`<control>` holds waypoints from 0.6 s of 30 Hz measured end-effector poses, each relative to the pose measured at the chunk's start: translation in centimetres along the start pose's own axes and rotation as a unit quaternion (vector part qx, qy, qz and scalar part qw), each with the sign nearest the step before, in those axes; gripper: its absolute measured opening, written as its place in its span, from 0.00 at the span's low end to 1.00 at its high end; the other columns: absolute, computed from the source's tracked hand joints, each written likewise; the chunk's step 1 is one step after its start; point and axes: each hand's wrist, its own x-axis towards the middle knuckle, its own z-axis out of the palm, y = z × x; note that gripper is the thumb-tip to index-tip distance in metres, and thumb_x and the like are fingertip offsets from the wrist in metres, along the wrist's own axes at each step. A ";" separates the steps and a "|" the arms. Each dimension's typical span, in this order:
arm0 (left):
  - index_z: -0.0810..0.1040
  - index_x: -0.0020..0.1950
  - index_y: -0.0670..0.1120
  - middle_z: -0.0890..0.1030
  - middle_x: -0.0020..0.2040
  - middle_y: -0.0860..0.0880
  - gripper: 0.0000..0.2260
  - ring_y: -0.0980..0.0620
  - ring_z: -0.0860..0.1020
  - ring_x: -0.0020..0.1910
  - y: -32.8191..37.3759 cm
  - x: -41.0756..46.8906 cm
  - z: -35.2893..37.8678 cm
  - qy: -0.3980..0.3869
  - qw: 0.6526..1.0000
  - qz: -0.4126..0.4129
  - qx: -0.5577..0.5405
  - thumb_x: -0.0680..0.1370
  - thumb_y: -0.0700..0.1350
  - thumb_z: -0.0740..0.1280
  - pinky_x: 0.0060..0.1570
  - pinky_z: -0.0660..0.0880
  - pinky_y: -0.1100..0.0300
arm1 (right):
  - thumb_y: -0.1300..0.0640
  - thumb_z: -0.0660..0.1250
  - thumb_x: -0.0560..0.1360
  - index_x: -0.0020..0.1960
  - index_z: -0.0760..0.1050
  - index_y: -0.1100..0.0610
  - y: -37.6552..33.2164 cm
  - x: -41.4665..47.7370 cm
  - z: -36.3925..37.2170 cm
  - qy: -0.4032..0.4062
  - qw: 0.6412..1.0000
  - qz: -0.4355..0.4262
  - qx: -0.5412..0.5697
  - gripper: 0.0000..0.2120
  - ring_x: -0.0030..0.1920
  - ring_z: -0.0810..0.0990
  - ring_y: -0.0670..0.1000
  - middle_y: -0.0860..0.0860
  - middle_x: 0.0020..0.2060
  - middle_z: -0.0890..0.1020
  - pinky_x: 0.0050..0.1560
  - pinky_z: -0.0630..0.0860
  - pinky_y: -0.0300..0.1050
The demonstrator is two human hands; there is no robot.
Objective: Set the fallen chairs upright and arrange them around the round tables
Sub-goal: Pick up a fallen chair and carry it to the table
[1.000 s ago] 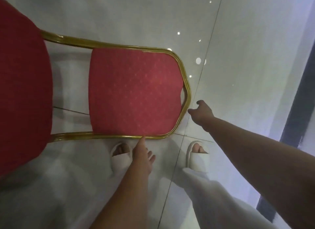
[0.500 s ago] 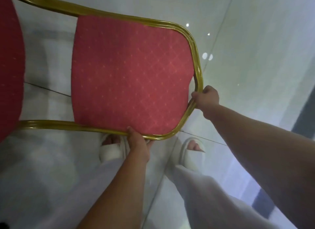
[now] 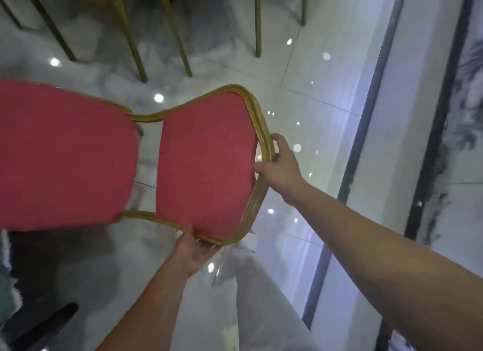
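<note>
Chair (image 3: 203, 162), red upholstery, gold frame: tilted above the glossy floor (image 3: 326, 76), backrest toward the person, seat cut off at the left edge, its own legs out of sight.
Right hand (image 3: 281, 165): fingers curled round the backrest's top rail, as half a second ago.
Left hand (image 3: 194, 248): now grips the lower corner from beneath, fingertips hidden behind the frame.
Newly in view: gold legs of other chairs (image 3: 132, 44), tops cropped.

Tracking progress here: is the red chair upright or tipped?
Tipped: the red chair shows seat and backrest both facing the camera; left hand and right hand grip its gold frame.
</note>
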 end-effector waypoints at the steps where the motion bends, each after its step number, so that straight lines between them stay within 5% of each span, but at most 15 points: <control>1: 0.76 0.61 0.44 0.85 0.52 0.42 0.20 0.42 0.85 0.48 0.5 -2.6 0.1 -0.011 1.000 0.001 0.017 0.82 0.58 0.59 0.38 0.82 0.49 | 0.58 0.72 0.62 0.61 0.66 0.39 -2.7 -1.7 -0.3 -0.015 1.000 -0.016 0.008 0.31 0.33 0.83 0.47 0.44 0.35 0.81 0.36 0.81 0.48; 6: 0.78 0.57 0.40 0.84 0.51 0.41 0.21 0.43 0.83 0.47 3.4 -11.1 0.5 -0.005 0.993 0.002 0.122 0.83 0.57 0.56 0.39 0.82 0.50 | 0.56 0.73 0.64 0.57 0.67 0.44 -13.0 -7.4 1.6 -0.048 0.992 -0.120 0.014 0.25 0.41 0.83 0.51 0.50 0.46 0.81 0.42 0.83 0.52; 9: 0.77 0.54 0.42 0.81 0.51 0.40 0.21 0.41 0.80 0.47 4.9 -14.9 -0.7 0.022 0.965 0.009 0.263 0.82 0.59 0.57 0.46 0.79 0.48 | 0.53 0.73 0.67 0.61 0.69 0.48 -17.1 -9.1 5.0 -0.054 0.982 -0.183 -0.012 0.24 0.47 0.77 0.46 0.49 0.60 0.66 0.44 0.78 0.42; 11: 0.77 0.58 0.45 0.79 0.52 0.44 0.16 0.46 0.77 0.46 6.1 -17.0 -1.7 0.110 0.938 0.091 0.317 0.80 0.56 0.61 0.46 0.76 0.54 | 0.49 0.73 0.69 0.70 0.65 0.49 -19.2 -9.8 7.3 -0.103 0.970 -0.210 -0.067 0.33 0.58 0.74 0.52 0.48 0.71 0.54 0.54 0.76 0.44; 14: 0.77 0.56 0.49 0.77 0.51 0.44 0.09 0.48 0.74 0.49 8.2 -19.1 -3.1 0.141 0.929 0.230 0.254 0.82 0.49 0.59 0.43 0.69 0.58 | 0.44 0.76 0.69 0.79 0.49 0.45 -21.9 -11.0 10.5 -0.151 0.946 -0.241 -0.153 0.49 0.76 0.57 0.60 0.50 0.78 0.43 0.72 0.64 0.54; 18: 0.80 0.47 0.48 0.81 0.45 0.46 0.13 0.45 0.79 0.49 10.8 -20.9 -5.2 0.100 0.941 0.275 0.171 0.81 0.54 0.61 0.54 0.75 0.48 | 0.44 0.77 0.69 0.79 0.49 0.39 -24.6 -12.0 13.7 -0.180 0.900 -0.307 -0.253 0.49 0.79 0.48 0.60 0.51 0.80 0.43 0.74 0.58 0.59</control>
